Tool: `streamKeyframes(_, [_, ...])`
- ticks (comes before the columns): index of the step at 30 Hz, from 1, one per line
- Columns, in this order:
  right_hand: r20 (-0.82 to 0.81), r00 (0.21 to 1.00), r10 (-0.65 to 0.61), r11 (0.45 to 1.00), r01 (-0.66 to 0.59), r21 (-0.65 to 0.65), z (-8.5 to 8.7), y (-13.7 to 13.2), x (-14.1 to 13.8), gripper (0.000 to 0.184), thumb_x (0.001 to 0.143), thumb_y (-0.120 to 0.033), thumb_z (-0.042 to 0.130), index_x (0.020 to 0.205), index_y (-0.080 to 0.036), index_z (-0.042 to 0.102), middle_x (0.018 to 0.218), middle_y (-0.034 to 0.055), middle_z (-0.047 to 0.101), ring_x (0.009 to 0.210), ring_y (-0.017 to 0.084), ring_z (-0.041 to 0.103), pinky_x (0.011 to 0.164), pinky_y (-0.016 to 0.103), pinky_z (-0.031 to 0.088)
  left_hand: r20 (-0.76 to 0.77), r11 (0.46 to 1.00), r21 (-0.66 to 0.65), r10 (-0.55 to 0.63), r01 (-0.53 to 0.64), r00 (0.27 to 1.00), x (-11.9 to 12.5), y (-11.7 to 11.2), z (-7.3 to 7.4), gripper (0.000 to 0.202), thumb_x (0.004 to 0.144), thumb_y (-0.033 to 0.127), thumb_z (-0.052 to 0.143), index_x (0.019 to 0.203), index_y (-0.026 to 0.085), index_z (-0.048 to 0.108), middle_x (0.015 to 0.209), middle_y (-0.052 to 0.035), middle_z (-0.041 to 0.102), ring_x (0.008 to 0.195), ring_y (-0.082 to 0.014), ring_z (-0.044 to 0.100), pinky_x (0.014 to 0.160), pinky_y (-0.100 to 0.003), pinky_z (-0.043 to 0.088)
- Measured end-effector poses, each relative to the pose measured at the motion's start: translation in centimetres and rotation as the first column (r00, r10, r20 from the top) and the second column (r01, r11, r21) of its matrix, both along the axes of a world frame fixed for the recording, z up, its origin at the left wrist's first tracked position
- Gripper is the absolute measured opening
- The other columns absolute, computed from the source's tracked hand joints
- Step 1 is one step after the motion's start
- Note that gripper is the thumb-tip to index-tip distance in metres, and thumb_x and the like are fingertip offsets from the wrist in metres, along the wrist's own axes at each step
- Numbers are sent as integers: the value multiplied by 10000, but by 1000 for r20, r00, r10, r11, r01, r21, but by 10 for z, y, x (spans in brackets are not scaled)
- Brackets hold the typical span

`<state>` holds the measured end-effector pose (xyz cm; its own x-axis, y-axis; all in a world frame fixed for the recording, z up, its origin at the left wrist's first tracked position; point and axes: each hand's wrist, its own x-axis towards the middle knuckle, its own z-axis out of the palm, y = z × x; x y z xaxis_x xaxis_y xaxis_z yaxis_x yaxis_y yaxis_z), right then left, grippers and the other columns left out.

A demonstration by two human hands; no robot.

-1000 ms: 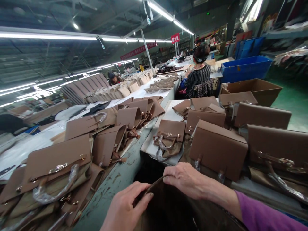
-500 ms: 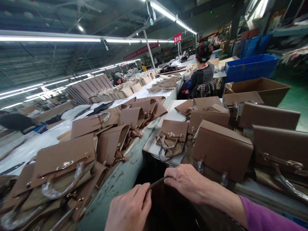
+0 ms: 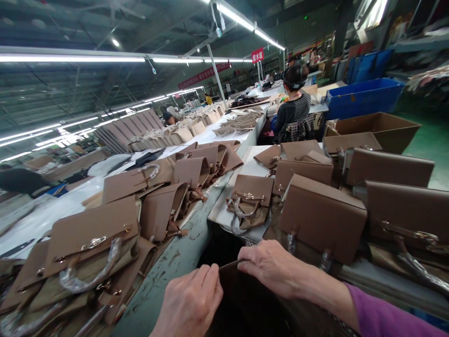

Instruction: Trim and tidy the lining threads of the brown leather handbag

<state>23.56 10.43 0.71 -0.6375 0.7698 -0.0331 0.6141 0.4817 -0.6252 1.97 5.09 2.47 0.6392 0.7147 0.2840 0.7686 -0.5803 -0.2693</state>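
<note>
Low in front of me, my left hand is closed with its fingers pinching the upper edge of a dark brown bag piece. A short way along the same edge, my right hand grips it between thumb and fingers. The piece hangs down between my hands in shadow, so its full shape is hidden. To the left lies a brown handbag with a plastic-wrapped handle. Beyond my right hand a large brown bag flap rests on the right-hand table, and a smaller handbag lies beside it.
More brown handbags line the left table. A person in a striped top sits farther along the aisle. Behind the right-hand bags stand a brown bin and a blue bin. Light-coloured pieces stand in rows at the back.
My left hand has turned slightly and its fingers have curled more over the edge. My right hand keeps its hold nearly unmoved. The seated person's head has turned a little.
</note>
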Motion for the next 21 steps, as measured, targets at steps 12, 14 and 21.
streamKeyframes(12, [6,1000,21,999,-22,39,1,3,1,265,947,-361,413,955,-251,653,758,39,708,716,195,662,571,233,344,208,907,-390,256,-160,944,-1,9,10,234,914,190,411,782,227,600,698,27,604,599,-138,597,550,-233,414])
streamKeyframes(14, [4,1000,12,999,-12,52,0,2,1,255,946,-360,417,964,-259,651,768,38,714,729,200,670,575,237,343,213,904,-405,239,-137,947,-2,9,9,231,940,221,402,873,240,621,782,19,640,663,-146,630,587,-231,441])
streamKeyframes(21, [7,1000,5,997,-6,82,-2,2,0,251,945,-356,425,941,-252,654,779,39,722,742,205,681,575,241,340,238,927,-366,177,-80,955,1,7,5,250,948,216,394,978,239,641,850,6,674,704,-152,659,617,-227,471])
